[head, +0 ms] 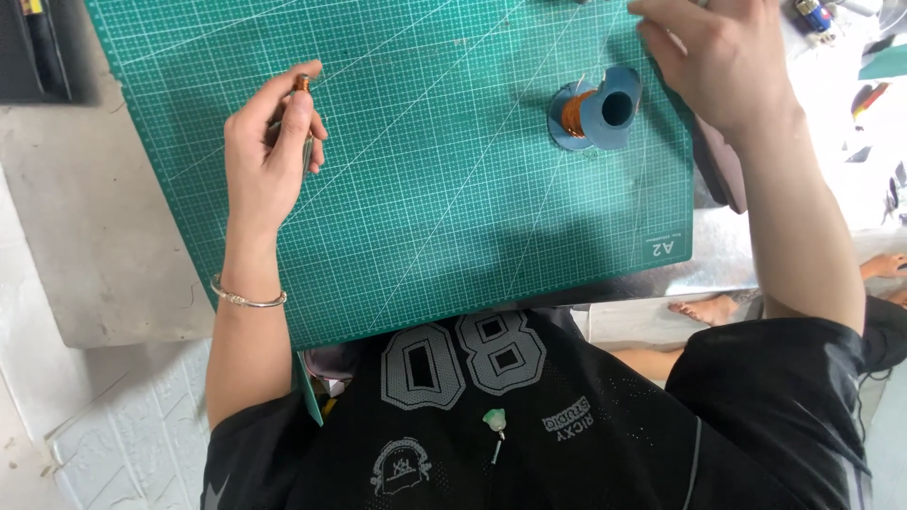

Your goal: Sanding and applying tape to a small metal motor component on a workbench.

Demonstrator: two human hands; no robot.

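The left hand (269, 156) pinched a small copper-wound coil (301, 83) above the green cutting mat (425, 217), the right hand (723, 61) rested loosely curled and empty near the blue wire spool (595, 113), whose thin wire risked snagging or unspooling if tugged.

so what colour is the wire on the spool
Copper-orange wire on a blue spool, shown in the head view.

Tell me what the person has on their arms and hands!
Both hands are bare, with no gloves. The left hand has a thin silver bangle around its wrist. The right hand wears nothing at all. Short black sleeves of a sports jersey end above the elbows, leaving the forearms uncovered.
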